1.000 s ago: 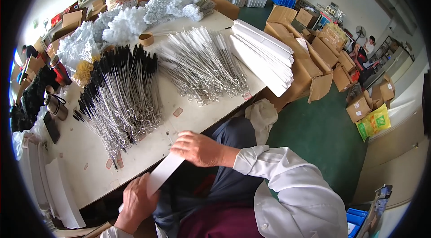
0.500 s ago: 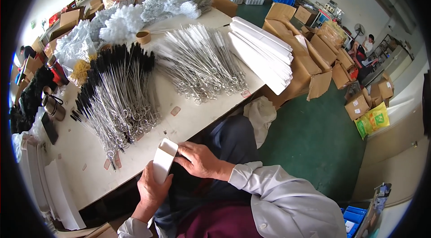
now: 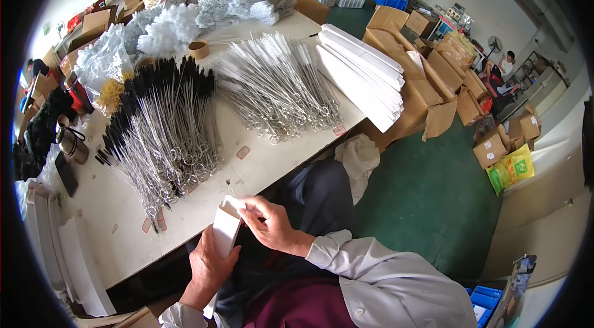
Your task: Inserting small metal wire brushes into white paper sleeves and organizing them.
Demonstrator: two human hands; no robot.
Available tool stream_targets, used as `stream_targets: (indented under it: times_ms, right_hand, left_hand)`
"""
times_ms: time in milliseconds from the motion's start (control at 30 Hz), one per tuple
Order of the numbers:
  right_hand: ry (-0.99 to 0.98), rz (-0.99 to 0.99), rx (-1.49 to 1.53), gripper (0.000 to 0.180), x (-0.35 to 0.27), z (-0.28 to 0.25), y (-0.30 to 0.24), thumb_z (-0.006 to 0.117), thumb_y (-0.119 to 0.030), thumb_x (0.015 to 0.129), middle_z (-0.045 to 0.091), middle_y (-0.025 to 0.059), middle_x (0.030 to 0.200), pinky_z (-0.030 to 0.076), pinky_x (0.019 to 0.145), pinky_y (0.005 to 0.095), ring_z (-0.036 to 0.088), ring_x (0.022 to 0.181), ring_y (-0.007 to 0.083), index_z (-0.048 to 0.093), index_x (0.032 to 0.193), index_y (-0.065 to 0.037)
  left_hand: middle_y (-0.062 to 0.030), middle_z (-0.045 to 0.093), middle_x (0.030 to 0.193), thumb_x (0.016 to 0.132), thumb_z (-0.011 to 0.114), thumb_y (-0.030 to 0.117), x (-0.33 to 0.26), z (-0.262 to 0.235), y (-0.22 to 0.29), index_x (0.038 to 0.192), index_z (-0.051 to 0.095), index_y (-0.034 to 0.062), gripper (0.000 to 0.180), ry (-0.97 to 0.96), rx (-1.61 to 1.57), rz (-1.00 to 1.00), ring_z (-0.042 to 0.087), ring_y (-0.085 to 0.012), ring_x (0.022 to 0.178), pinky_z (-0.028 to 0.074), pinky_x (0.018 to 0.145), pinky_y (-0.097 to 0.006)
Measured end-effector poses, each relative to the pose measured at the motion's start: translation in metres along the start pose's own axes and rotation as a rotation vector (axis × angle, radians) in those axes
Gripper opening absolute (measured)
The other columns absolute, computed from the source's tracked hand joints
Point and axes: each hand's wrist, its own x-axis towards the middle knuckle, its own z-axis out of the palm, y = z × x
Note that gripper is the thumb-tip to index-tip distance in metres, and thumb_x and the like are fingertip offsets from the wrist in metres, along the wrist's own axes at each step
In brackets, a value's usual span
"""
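Carton, white and narrow, slants up out of the left hand, which is clamped around its lower part, while the right hand touches its open upper end, whether pinching I cannot tell

In my head view I see a long, slim white carton, square-edged and plain, its upper end open. It slants upward in the left hand's grip, the right hand's fingers at its open end.
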Motion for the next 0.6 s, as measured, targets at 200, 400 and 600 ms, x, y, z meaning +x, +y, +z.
stream_targets:
  times_ms: [200, 400, 600]
  right_hand:
    - [-0.097, 0.012, -0.14, 0.014, -0.002, -0.004, -0.015, 0.065, -0.006, 0.1, 0.072, 0.0126, 0.087, 0.055, 0.064, 0.0296, 0.07, 0.072, 0.0161, 0.068, 0.108, 0.004]
    - [-0.029, 0.012, -0.083, 0.018, -0.013, 0.003, -0.014, 0.066, -0.012, 0.1, 0.074, 0.0151, 0.089, 0.058, 0.066, 0.0318, 0.074, 0.077, 0.0188, 0.067, 0.111, 0.002]
    - [-0.233, 0.207, -0.055, 0.02, -0.016, -0.003, -0.002, 0.066, -0.016, 0.101, 0.073, 0.0119, 0.086, 0.057, 0.065, 0.0296, 0.07, 0.073, 0.0152, 0.07, 0.107, 0.003]
  left_hand:
    - [-0.024, 0.07, 0.105, 0.072, 0.088, 0.028, -0.002, -0.004, 0.0, 0.132, 0.049, -0.0021, 0.077, -0.047, 0.018, -0.017, 0.071, -0.0418, 0.093, 0.058, 0.08, -0.047]
    - [-0.0249, 0.071, 0.101, 0.072, 0.088, 0.027, -0.004, -0.003, 0.0, 0.131, 0.049, -0.0011, 0.076, -0.055, -0.049, -0.063, 0.071, -0.0422, 0.092, 0.058, 0.08, -0.048]
    - [-0.0252, 0.07, 0.103, 0.072, 0.087, 0.027, -0.01, 0.003, -0.004, 0.132, 0.048, 0.0004, 0.076, -0.104, 0.003, -0.086, 0.071, -0.0423, 0.095, 0.057, 0.082, -0.048]
